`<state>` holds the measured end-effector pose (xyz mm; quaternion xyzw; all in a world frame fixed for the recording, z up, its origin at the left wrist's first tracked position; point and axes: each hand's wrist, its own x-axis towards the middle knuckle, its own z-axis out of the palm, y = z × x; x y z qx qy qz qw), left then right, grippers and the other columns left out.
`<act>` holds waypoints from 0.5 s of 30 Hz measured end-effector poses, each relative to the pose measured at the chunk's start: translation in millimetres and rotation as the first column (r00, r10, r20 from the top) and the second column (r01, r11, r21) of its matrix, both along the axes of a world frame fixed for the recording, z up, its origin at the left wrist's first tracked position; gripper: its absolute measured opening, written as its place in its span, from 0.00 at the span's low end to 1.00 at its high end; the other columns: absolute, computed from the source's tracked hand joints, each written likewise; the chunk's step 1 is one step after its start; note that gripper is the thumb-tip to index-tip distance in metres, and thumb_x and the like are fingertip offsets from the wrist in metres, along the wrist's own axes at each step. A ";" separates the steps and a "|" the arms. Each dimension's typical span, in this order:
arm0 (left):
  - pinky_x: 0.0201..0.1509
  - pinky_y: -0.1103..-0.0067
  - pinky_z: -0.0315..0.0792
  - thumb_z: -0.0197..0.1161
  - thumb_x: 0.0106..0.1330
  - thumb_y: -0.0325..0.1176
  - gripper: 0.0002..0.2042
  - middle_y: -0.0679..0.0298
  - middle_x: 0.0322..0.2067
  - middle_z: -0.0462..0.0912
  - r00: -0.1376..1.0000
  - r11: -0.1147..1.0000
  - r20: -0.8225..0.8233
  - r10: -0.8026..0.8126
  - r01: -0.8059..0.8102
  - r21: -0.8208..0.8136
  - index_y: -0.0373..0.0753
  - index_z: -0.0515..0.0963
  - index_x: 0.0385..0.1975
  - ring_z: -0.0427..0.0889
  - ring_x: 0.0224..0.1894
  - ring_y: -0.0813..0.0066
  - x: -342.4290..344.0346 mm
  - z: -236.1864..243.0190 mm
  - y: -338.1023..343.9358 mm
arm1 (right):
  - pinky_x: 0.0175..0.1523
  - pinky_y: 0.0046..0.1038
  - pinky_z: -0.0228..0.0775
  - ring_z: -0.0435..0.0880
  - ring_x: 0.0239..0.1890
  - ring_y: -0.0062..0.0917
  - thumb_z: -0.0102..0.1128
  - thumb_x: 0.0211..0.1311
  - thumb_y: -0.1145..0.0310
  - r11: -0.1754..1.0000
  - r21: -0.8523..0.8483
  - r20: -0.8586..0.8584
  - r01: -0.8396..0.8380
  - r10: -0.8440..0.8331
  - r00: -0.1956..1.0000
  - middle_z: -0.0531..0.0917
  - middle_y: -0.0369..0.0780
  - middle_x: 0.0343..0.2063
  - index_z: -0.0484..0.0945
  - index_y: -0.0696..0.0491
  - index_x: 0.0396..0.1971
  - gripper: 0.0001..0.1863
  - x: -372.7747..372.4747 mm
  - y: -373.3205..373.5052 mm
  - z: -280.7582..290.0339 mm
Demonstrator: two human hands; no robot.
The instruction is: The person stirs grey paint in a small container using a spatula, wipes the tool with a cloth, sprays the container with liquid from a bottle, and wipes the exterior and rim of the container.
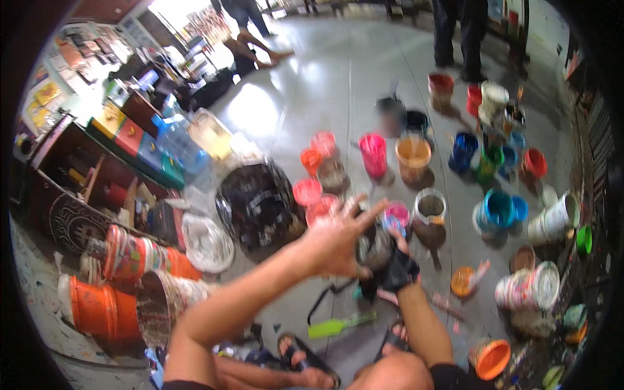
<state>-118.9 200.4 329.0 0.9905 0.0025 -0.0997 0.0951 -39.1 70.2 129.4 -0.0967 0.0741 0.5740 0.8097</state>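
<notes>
My left hand (336,242) is bare and raised in the middle of the view, with its fingers spread and nothing in them. Just right of it is my right hand (398,268), in a black fingerless glove. A blurred dark grey object (374,248) sits between the two hands against the glove; my right fingers appear closed around something there, but blur hides what it is. A black strap (320,300) hangs below it. Beyond the right fingertips is a pink cup (396,210) with something light blue at its rim. A lime green flat tool (340,325) lies on the floor below.
Paint pots stand around, including a pink cup (373,156), an orange bucket (413,159) and a teal bucket (499,209). Left are a black plastic bag (253,201) and orange buckets (97,309). A person's dark-trousered legs (460,36) are at the far right; another person's bare legs (260,51) are farther left.
</notes>
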 end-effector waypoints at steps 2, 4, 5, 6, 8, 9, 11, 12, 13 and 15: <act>0.63 0.50 0.73 0.83 0.38 0.53 0.60 0.42 0.68 0.59 0.997 0.997 -0.070 -0.029 0.034 0.067 0.50 0.54 0.75 0.64 0.68 0.35 -2.2 7.1 8.9 | 0.67 0.43 0.69 0.79 0.59 0.39 0.39 0.73 0.50 0.993 -0.039 0.017 -0.110 0.111 0.994 0.80 0.45 0.59 0.72 0.55 0.63 0.30 -0.9 3.6 14.7; 0.64 0.52 0.72 0.82 0.38 0.52 0.59 0.43 0.66 0.62 0.998 1.000 -0.059 0.013 -0.014 -0.011 0.47 0.55 0.74 0.65 0.67 0.37 -9.9 -1.0 19.9 | 0.65 0.41 0.72 0.82 0.56 0.38 0.38 0.74 0.49 0.989 -0.057 -0.042 -0.134 0.132 0.990 0.82 0.46 0.55 0.74 0.55 0.61 0.30 -4.1 15.6 -5.2; 0.63 0.53 0.73 0.82 0.37 0.52 0.60 0.42 0.64 0.63 1.000 0.999 -0.021 -0.008 0.007 -0.044 0.49 0.54 0.75 0.67 0.66 0.36 -17.3 -10.8 31.2 | 0.65 0.41 0.73 0.82 0.54 0.39 0.38 0.74 0.48 0.984 -0.129 -0.032 -0.121 0.118 0.993 0.82 0.47 0.54 0.75 0.56 0.60 0.30 -8.9 22.0 8.1; 0.62 0.54 0.73 0.82 0.37 0.53 0.61 0.41 0.63 0.65 0.999 0.997 0.015 -0.028 0.029 -0.072 0.51 0.53 0.75 0.68 0.64 0.36 -25.4 -19.9 41.9 | 0.65 0.43 0.72 0.82 0.54 0.41 0.38 0.74 0.49 0.992 -0.035 -0.096 -0.121 0.117 0.988 0.82 0.48 0.55 0.75 0.58 0.59 0.30 -16.1 33.3 -16.3; 0.66 0.52 0.68 0.82 0.38 0.53 0.58 0.43 0.63 0.64 1.000 0.995 -0.021 -0.007 0.004 -0.103 0.45 0.56 0.72 0.67 0.65 0.36 -25.5 -19.5 45.8 | 0.66 0.46 0.70 0.82 0.55 0.42 0.39 0.73 0.50 0.964 -0.205 -0.050 -0.168 0.161 0.986 0.81 0.49 0.56 0.75 0.58 0.59 0.30 -14.1 33.0 0.7; 0.66 0.52 0.69 0.82 0.38 0.54 0.58 0.43 0.63 0.63 0.999 0.995 -0.032 -0.003 0.000 -0.098 0.45 0.55 0.72 0.67 0.65 0.35 -23.9 -20.2 44.4 | 0.65 0.47 0.70 0.81 0.56 0.44 0.39 0.73 0.51 0.940 0.246 -0.125 -0.235 0.271 0.954 0.81 0.49 0.57 0.75 0.58 0.59 0.30 -6.4 30.9 -42.6; 0.64 0.50 0.70 0.82 0.38 0.57 0.61 0.42 0.64 0.61 0.995 1.000 -0.097 -0.001 -0.002 -0.030 0.46 0.51 0.73 0.67 0.64 0.32 -14.0 -14.6 33.0 | 0.69 0.49 0.65 0.80 0.58 0.46 0.38 0.71 0.50 0.927 0.263 -0.155 -0.269 0.316 0.936 0.79 0.53 0.59 0.74 0.59 0.61 0.32 1.5 19.8 -33.6; 0.55 0.50 0.77 0.82 0.34 0.62 0.66 0.41 0.63 0.62 0.996 0.997 -0.038 -0.075 0.076 0.029 0.45 0.49 0.74 0.72 0.59 0.31 -21.1 -21.6 37.7 | 0.67 0.50 0.67 0.80 0.57 0.49 0.42 0.67 0.45 0.938 0.129 -0.074 -0.322 0.333 0.940 0.80 0.50 0.58 0.71 0.57 0.64 0.35 -4.0 19.5 -35.5; 0.54 0.50 0.77 0.82 0.34 0.62 0.66 0.40 0.61 0.63 0.995 0.998 -0.070 -0.065 0.063 -0.030 0.46 0.49 0.75 0.74 0.57 0.30 -22.6 -24.2 35.2 | 0.68 0.50 0.66 0.79 0.58 0.49 0.40 0.67 0.47 0.924 0.255 -0.091 -0.286 0.317 0.944 0.79 0.51 0.59 0.70 0.58 0.65 0.35 1.4 21.8 -55.0; 0.54 0.51 0.77 0.81 0.35 0.65 0.67 0.37 0.58 0.64 0.993 0.999 -0.116 -0.034 0.029 -0.043 0.44 0.47 0.75 0.75 0.56 0.29 -46.6 -43.6 50.7 | 0.71 0.47 0.63 0.79 0.59 0.47 0.40 0.69 0.48 0.926 -0.211 -0.124 -0.312 0.292 0.949 0.78 0.51 0.60 0.69 0.58 0.66 0.34 -22.3 28.9 -41.2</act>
